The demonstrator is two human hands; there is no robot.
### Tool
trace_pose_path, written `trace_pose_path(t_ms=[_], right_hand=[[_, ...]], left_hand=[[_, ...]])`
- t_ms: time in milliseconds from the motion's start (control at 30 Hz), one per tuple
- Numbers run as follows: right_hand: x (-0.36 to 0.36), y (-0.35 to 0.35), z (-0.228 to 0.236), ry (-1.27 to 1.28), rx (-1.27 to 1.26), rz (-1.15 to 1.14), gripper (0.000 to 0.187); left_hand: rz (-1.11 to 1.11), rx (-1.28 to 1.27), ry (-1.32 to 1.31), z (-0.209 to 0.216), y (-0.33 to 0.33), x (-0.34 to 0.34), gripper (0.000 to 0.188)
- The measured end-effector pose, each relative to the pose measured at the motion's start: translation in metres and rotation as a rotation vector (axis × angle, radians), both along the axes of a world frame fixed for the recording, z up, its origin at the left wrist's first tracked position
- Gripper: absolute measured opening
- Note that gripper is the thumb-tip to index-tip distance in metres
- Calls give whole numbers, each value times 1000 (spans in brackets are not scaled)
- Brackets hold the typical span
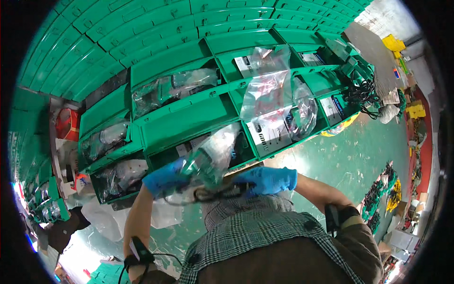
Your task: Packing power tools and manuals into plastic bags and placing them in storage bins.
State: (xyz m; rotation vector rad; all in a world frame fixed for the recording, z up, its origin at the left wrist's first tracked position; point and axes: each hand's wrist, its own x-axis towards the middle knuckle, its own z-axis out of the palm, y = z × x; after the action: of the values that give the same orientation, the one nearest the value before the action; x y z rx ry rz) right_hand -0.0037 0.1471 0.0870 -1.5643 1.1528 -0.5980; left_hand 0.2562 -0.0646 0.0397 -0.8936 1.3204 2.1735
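Observation:
In front of my body, a clear plastic bag [215, 151] with a green power tool inside hangs between my two blue-gloved hands, partly blurred. My left hand [163, 179] is closed on the bag's left side, its fingertips partly hidden by the plastic. A dark, looped power cord [208, 195] trails below the bag. My right hand [270, 181] is closed around this cord at its right end. Just beyond the bag lies an open green metal case [189, 120], with a printed leaflet and dark items low in it.
More open green cases [170, 66] hold bagged tools and white leaflets [268, 135]. A loose clear bag [267, 92] drapes over two of them. Closed green cases [151, 23] are stacked behind. At right, unbagged green tools [354, 71] with black cords rest on the cases' end.

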Motion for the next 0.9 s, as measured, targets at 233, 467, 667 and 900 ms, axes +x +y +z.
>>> trace_pose_path(t_ms=[233,467,667,900], right_hand=[[45,-53,-65,656,-388,-229,32],[77,-55,-112,348,-507,-146,27],[70,-49,-130,620,-316,-30,31],[80,-41,-119,538,-295,-198,36]], left_hand=[[-624,-2120,95,-73,-25,4,83],[-670,-1775,-338,-107,-39,11,83],[-199,-1737,328,-71,-32,23,59],[-538,-1415,265,-86,24,51,42]])
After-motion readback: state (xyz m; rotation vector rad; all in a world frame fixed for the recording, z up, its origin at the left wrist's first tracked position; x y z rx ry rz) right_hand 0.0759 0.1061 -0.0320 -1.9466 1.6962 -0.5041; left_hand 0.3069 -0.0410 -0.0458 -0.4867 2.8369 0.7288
